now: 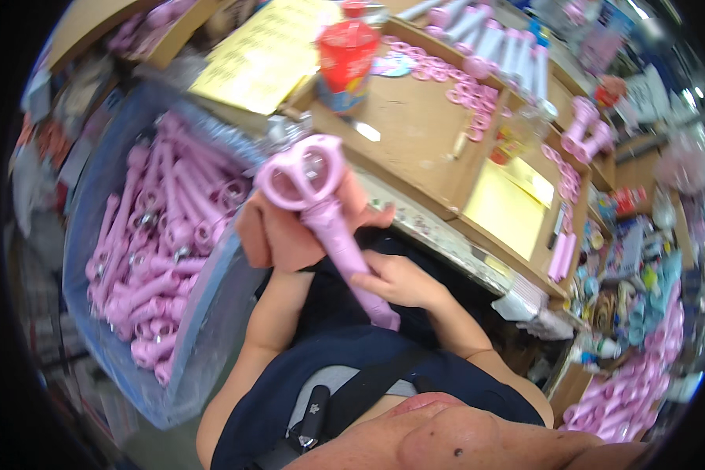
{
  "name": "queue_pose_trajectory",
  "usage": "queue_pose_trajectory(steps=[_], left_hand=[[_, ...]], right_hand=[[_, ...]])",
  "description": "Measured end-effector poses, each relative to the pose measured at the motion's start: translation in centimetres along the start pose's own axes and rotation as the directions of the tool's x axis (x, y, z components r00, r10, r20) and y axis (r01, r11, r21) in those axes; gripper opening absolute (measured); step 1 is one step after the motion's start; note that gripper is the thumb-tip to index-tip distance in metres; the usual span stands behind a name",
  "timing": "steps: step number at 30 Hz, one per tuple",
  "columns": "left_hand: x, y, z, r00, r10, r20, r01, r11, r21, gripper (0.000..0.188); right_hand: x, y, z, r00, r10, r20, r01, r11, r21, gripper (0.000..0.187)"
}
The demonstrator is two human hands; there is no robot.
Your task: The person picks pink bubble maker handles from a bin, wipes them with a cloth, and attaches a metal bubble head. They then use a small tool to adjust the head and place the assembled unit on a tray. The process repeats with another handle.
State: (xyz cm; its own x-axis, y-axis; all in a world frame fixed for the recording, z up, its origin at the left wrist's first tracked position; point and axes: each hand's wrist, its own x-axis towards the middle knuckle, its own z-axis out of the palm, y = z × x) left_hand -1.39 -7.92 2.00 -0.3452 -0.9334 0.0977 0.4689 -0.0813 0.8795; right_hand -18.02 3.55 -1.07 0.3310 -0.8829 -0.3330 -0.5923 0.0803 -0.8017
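Observation:
A long pink plastic toy wand [345,247] with a heart-like, looped head lies slantwise in front of my body. My right hand [403,280] is closed around its shaft, with the thumb across it. Behind the wand's upper part hangs an orange cloth [286,235]. That cloth covers my left hand, whose forearm [282,301] runs up into it; the fingers are hidden, but the hand bears the cloth against the wand's neck. Just left of it stands a blue plastic-lined bin [204,313] filled with many similar pink wands [153,278].
Beyond the wand, a workbench bears a shallow cardboard tray [403,149] with pink rings [474,94]. A red bottle [348,55] and a yellow written sheet [262,55] are at the back. Yellow paper [509,207] lies rightward. More pink parts [623,399] are heaped at lower right.

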Motion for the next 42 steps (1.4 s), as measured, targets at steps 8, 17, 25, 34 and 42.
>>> queue_pose_trajectory(steps=[8, 17, 25, 34, 42], left_hand=[[-1.8, -1.4, 2.1, 0.990, -0.097, -0.102, 0.032, 0.860, -0.509, 0.064], [-1.8, -4.0, -4.0, 0.978, -0.201, -0.053, 0.090, 0.638, -0.765, 0.068], [-1.7, -3.5, -4.9, 0.976, -0.189, -0.112, 0.144, 0.935, -0.324, 0.066], [-1.6, -2.2, -3.3, 0.963, -0.252, -0.094, 0.186, 0.878, -0.440, 0.062], [-1.4, -3.9, -3.7, 0.948, -0.247, -0.198, 0.131, 0.876, -0.464, 0.068]], right_hand=[[-7.7, 13.2, -20.3, 0.574, 0.093, -0.814, -0.157, 0.988, 0.002, 0.025], [-7.3, 22.7, -25.6, 0.599, 0.150, -0.786, -0.612, 0.719, -0.329, 0.040], [-6.8, 24.8, -22.6, 0.496, -0.087, -0.864, -0.521, 0.766, -0.376, 0.030], [-6.3, 25.0, -21.6, 0.389, -0.222, -0.894, -0.616, 0.659, -0.431, 0.031], [-6.3, 24.7, -21.1, 0.341, -0.350, -0.873, -0.595, 0.639, -0.488, 0.022]])
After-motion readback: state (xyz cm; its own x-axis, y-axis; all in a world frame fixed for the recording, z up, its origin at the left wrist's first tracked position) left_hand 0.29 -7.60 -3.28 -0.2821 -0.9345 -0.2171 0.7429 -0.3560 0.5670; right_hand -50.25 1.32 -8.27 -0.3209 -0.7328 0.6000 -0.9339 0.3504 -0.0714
